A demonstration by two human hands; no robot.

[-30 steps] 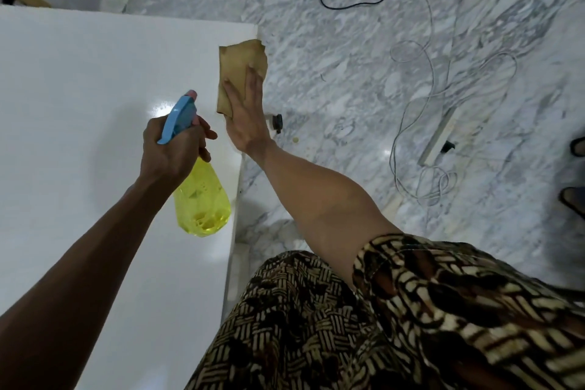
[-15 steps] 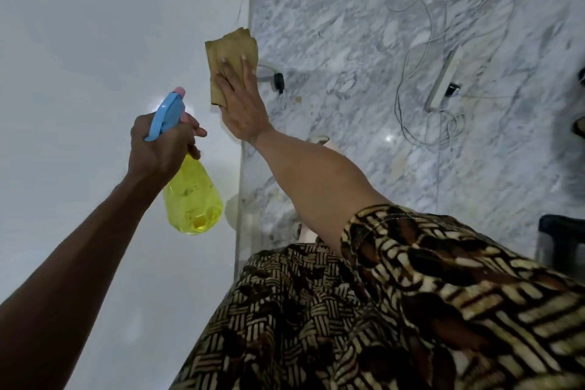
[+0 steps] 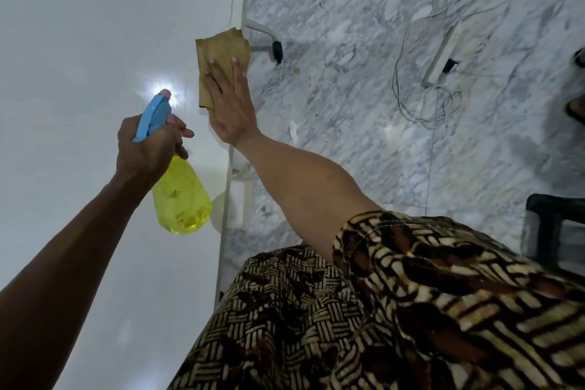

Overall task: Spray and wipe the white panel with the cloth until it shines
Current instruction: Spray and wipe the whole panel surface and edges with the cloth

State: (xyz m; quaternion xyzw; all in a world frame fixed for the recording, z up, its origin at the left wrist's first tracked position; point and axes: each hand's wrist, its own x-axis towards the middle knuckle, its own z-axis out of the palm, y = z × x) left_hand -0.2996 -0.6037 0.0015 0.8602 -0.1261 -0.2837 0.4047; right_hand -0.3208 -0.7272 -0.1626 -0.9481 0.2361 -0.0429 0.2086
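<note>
Pressing flat, the straight, slightly spread fingers (image 3: 218, 79) of the right hand (image 3: 232, 111) hold a tan folded cloth (image 3: 218, 51) against the glossy white panel (image 3: 95, 41) at its right edge. Left of the cloth, the left hand (image 3: 147, 149) grips a yellow plastic spray bottle with a blue trigger head (image 3: 182, 199), its fingers curled around the neck.

We have one view, from the head, looking steeply down and forward, close over the white panel (image 3: 95, 41) and the marble floor (image 3: 364, 120) beside it
</note>
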